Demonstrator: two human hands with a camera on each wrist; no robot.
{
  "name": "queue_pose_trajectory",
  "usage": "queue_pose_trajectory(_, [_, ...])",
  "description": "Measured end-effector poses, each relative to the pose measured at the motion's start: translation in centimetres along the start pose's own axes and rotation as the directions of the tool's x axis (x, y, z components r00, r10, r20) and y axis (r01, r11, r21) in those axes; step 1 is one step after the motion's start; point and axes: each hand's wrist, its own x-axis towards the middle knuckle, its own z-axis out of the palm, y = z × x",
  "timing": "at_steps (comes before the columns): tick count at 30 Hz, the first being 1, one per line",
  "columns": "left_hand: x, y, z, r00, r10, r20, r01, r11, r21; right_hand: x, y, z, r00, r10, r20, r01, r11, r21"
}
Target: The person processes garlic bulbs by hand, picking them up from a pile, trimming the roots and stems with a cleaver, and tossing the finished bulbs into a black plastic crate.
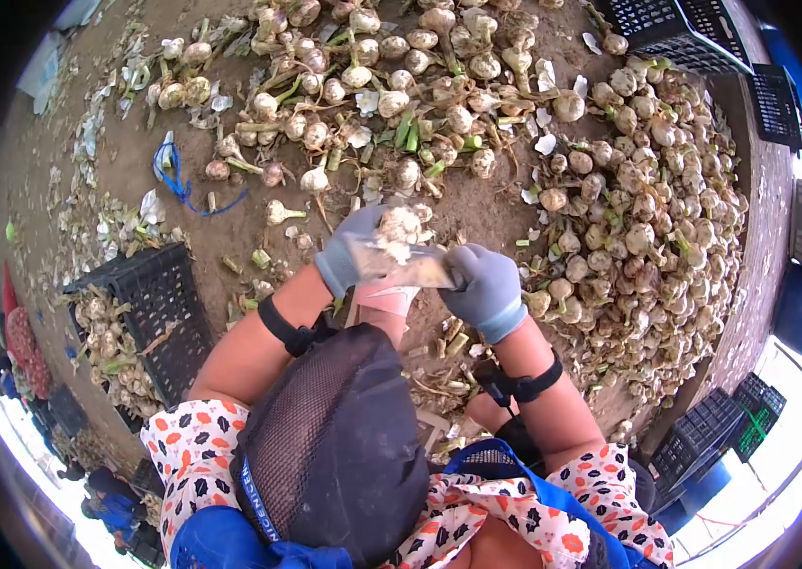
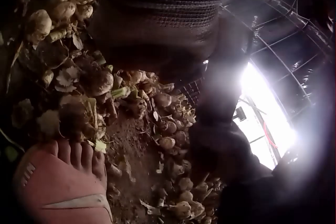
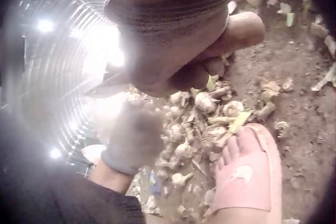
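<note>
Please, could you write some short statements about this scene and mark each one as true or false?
1. The right hand grips a blade. True.
2. The left hand is bare. False: it wears a grey glove.
3. A garlic heap lies at the right of the head view. True.
4. The crate nearest to the left hand is white. False: it is black.
5. The blue cord hangs from the crate. False: it lies on the soil.
</note>
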Motion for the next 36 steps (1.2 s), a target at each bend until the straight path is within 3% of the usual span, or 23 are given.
queue_pose_trajectory(1, [-0.8,1.0,2.2,0.996,0.084,-0.028,-0.059,0.865,0.498,0.4,-0.6,-0.4,0.998,-0.011,0.055,0.014,0.999,-0.048])
queue_pose_trajectory(2, [-1.3,1.7,3.4,0.985,0.173,-0.011,-0.078,0.497,0.864,0.4,-0.8,-0.2,0.999,-0.009,0.054,0.012,0.999,-0.048])
queue_pose_trajectory(4, [-1.0,1.5,2.5,0.984,0.171,0.048,-0.113,0.391,0.913,0.6,-1.1,0.1,0.997,-0.02,0.069,0.031,0.987,-0.161])
queue_pose_trajectory(6, [-0.7,1.4,1.8,0.998,0.044,0.052,-0.068,0.709,0.702,0.6,-1.0,0.2,0.997,-0.027,0.076,0.042,0.98,-0.193])
queue_pose_trajectory(10, [-1.0,0.5,1.8,0.997,0.06,0.037,-0.07,0.8,0.596,0.9,1.1,0.4,0.995,-0.02,0.1,0.042,0.974,-0.223])
queue_pose_trajectory(12, [-1.4,1.0,1.4,0.983,0.088,0.164,-0.185,0.356,0.916,1.0,4.1,2.4,0.859,0.502,0.104,-0.453,0.838,-0.303])
queue_pose_trajectory(13, [-2.0,0.7,1.5,0.911,0.261,0.318,-0.384,0.265,0.884,0.5,5.4,2.1,0.814,0.58,0.047,-0.546,0.789,-0.283])
queue_pose_trajectory(14, [-2.3,1.0,1.3,0.994,0.047,0.094,-0.104,0.584,0.805,-0.1,6.9,1.8,0.762,0.647,-0.004,-0.626,0.736,-0.258])
queue_pose_trajectory(16, [-2.7,1.5,3.2,0.999,-0.038,0.028,0.016,0.839,0.544,-1.5,8.3,2.6,0.737,0.676,-0.013,-0.67,0.728,-0.149])
queue_pose_trajectory(17, [-2.8,0.9,3.4,0.998,-0.058,0.016,0.04,0.844,0.535,-2.6,8.3,2.9,0.776,0.629,0.05,-0.629,0.777,-0.007])
queue_pose_trajectory(18, [-2.2,0.9,3.7,0.944,0.204,0.259,-0.329,0.53,0.782,-2.9,8.2,3.0,0.822,0.563,0.087,-0.57,0.81,0.14])
queue_pose_trajectory(19, [-1.4,1.4,3.9,0.757,0.326,0.566,-0.61,0.043,0.791,-2.9,8.1,3.0,0.817,0.555,0.156,-0.574,0.76,0.304])
queue_pose_trajectory(20, [-1.3,2.0,3.8,0.752,0.33,0.57,-0.614,0.037,0.788,-3.3,7.6,3.2,0.815,0.532,0.229,-0.573,0.682,0.455])
queue_pose_trajectory(22, [-1.9,3.0,3.3,0.883,-0.098,0.46,-0.456,-0.416,0.787,-2.2,4.6,1.3,0.751,0.547,0.37,-0.644,0.482,0.595])
queue_pose_trajectory(23, [-1.9,2.7,3.1,0.86,-0.072,0.505,-0.475,-0.477,0.739,-1.8,3.8,1.1,0.752,0.546,0.369,-0.642,0.481,0.597])
queue_pose_trajectory(25, [-2.5,3.1,4.7,0.857,-0.123,0.501,-0.498,-0.454,0.739,-1.1,1.9,0.5,0.958,0.22,0.183,-0.286,0.755,0.59])
queue_pose_trajectory(26, [-2.8,3.0,5.5,0.85,-0.173,0.497,-0.52,-0.426,0.74,-0.4,0.8,-0.4,0.957,0.178,0.231,-0.265,0.86,0.437])
queue_pose_trajectory(27, [-3.0,2.5,6.1,0.793,-0.171,0.585,-0.605,-0.33,0.724,-0.1,1.4,0.9,0.939,0.226,0.258,-0.327,0.817,0.475])
queue_pose_trajectory(29, [-4.0,3.2,7.0,0.836,-0.163,0.524,-0.548,-0.188,0.815,-2.5,4.4,4.5,0.917,0.284,0.28,-0.392,0.767,0.507])
queue_pose_trajectory(31, [-4.3,4.7,4.6,0.857,-0.034,0.514,-0.515,-0.051,0.856,-4.5,9.3,7.7,0.724,0.682,0.103,-0.636,0.601,0.484])
queue_pose_trajectory(32, [-3.9,5.2,2.3,0.857,-0.025,0.515,-0.516,-0.054,0.855,-4.6,9.3,6.8,0.729,0.676,0.104,-0.632,0.608,0.481])
queue_pose_trajectory(34, [-3.4,6.7,0.4,0.966,0.23,0.115,-0.044,-0.292,0.955,-5.9,7.8,5.3,0.525,0.79,0.317,-0.68,0.166,0.714])
queue_pose_trajectory(36, [-1.1,6.4,4.8,0.695,0.23,0.682,-0.601,-0.334,0.726,-6.9,8.7,7.0,0.56,0.787,0.26,-0.705,0.286,0.649])
